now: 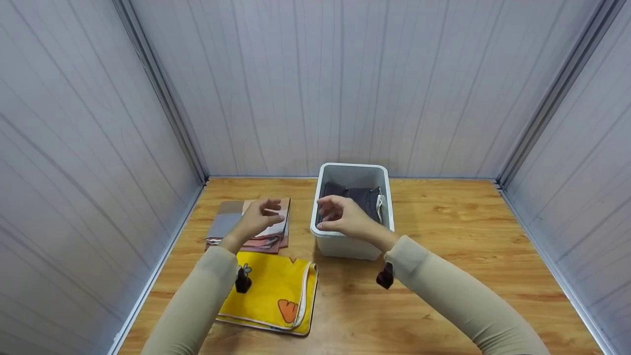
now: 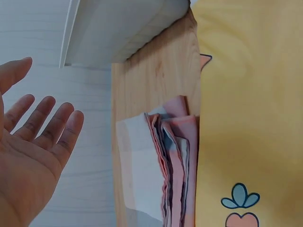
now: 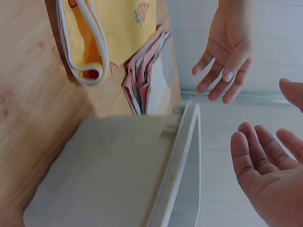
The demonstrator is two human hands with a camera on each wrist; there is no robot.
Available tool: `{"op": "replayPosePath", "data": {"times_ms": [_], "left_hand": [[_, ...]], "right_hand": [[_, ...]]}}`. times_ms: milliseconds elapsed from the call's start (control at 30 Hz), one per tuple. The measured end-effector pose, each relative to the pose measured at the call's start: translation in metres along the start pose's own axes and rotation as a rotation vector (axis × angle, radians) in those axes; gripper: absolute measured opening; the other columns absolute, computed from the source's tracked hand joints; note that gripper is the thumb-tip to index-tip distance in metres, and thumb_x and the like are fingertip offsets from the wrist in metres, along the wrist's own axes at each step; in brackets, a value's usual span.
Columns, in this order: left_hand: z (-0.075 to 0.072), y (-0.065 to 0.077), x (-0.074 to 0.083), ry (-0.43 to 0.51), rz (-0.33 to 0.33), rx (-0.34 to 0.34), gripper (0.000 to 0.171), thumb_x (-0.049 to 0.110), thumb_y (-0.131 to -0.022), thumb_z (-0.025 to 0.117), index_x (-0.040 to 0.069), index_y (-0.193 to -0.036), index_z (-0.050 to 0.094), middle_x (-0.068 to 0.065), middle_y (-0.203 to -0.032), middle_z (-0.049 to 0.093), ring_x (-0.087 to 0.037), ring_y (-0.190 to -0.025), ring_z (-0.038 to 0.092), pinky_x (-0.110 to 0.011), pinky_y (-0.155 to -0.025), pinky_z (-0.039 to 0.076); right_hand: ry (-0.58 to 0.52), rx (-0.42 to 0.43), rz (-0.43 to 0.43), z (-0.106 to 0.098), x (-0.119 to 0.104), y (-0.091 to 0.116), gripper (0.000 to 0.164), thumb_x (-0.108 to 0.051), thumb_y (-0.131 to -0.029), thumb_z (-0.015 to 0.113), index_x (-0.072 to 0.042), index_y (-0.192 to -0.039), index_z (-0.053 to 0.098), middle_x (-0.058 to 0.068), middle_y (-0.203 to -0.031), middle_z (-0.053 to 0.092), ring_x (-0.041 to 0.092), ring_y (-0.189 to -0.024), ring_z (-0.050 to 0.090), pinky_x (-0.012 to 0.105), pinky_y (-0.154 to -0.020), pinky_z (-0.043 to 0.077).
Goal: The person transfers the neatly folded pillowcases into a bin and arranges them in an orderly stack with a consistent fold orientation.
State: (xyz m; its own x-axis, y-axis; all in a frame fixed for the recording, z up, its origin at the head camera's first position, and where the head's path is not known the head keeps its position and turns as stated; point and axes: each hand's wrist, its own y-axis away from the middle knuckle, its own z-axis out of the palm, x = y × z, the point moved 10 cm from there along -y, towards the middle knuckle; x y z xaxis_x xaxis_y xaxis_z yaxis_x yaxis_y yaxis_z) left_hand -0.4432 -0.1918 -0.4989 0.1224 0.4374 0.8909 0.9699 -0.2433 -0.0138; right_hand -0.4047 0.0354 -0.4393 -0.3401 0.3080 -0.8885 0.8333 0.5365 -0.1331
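Hovering over a folded pink-grey checked cloth (image 1: 227,224), far left, the empty left hand (image 1: 259,217) holds thumb and fingers apart. Near left lies a folded yellow carrot-print cloth (image 1: 268,281), probably squared for compactness. Rightward, the empty right hand (image 1: 349,217), likewise parted, hangs above a white plastic bin (image 1: 350,248) containing folded dark cloth (image 1: 364,198).

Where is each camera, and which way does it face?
Head: worn on head, facing forward and down at left hand and right hand; forearms show.
Left wrist: worn there, facing a yellow cloth; left hand shows.
Right wrist: worn there, facing a white bin; both hands show.
Both wrist views share bin, yellow cloth, left hand.
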Motion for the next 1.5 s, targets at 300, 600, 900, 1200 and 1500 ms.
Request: {"op": "replayPosePath", "data": {"times_ms": [300,600,900,1200,1500], "left_hand": [[-0.008,0.011,-0.011,-0.024,0.032,-0.019,0.056,0.012,-0.102,0.074,-0.005,-0.151,0.054,-0.029,-0.147,0.061,-0.048,-0.134,0.061,-0.056,-0.111,0.056],[-0.020,0.026,-0.027,-0.053,-0.001,-0.038,0.054,0.014,-0.102,0.074,-0.004,-0.150,0.055,-0.029,-0.149,0.059,-0.046,-0.133,0.061,-0.056,-0.111,0.056],[-0.031,0.043,-0.041,-0.094,-0.049,-0.029,0.051,0.015,-0.102,0.075,-0.003,-0.147,0.058,-0.028,-0.147,0.060,-0.046,-0.133,0.061,-0.056,-0.112,0.055],[-0.041,0.059,-0.061,-0.112,-0.111,-0.007,0.052,0.018,-0.104,0.073,0.000,-0.150,0.057,-0.028,-0.152,0.058,-0.043,-0.134,0.061,-0.057,-0.115,0.053],[-0.048,0.074,-0.085,-0.127,-0.170,-0.007,0.056,0.021,-0.103,0.074,-0.001,-0.151,0.056,-0.028,-0.152,0.058,-0.044,-0.137,0.059,-0.059,-0.118,0.050]], "right_hand": [[-0.005,-0.084,-0.062,0.033,-0.014,0.003,0.059,-0.007,-0.092,0.084,0.003,-0.146,0.060,0.021,-0.124,0.069,0.028,-0.106,0.073,0.030,-0.095,0.061],[-0.009,-0.141,-0.061,0.057,-0.016,0.006,0.058,-0.008,-0.094,0.083,0.001,-0.146,0.061,0.020,-0.128,0.068,0.044,-0.116,0.071,0.041,-0.100,0.062],[0.004,-0.166,-0.062,0.080,-0.007,0.006,0.059,-0.007,-0.093,0.084,0.004,-0.146,0.061,0.026,-0.134,0.069,0.043,-0.118,0.071,0.056,-0.103,0.060],[0.001,-0.184,0.005,0.097,0.008,0.010,0.062,-0.011,-0.094,0.084,-0.001,-0.150,0.059,0.021,-0.141,0.067,0.038,-0.124,0.069,0.054,-0.107,0.059],[0.013,-0.186,0.062,0.110,0.030,0.013,0.066,-0.014,-0.095,0.083,-0.003,-0.154,0.057,0.021,-0.146,0.064,0.038,-0.131,0.065,0.057,-0.114,0.053]]}}
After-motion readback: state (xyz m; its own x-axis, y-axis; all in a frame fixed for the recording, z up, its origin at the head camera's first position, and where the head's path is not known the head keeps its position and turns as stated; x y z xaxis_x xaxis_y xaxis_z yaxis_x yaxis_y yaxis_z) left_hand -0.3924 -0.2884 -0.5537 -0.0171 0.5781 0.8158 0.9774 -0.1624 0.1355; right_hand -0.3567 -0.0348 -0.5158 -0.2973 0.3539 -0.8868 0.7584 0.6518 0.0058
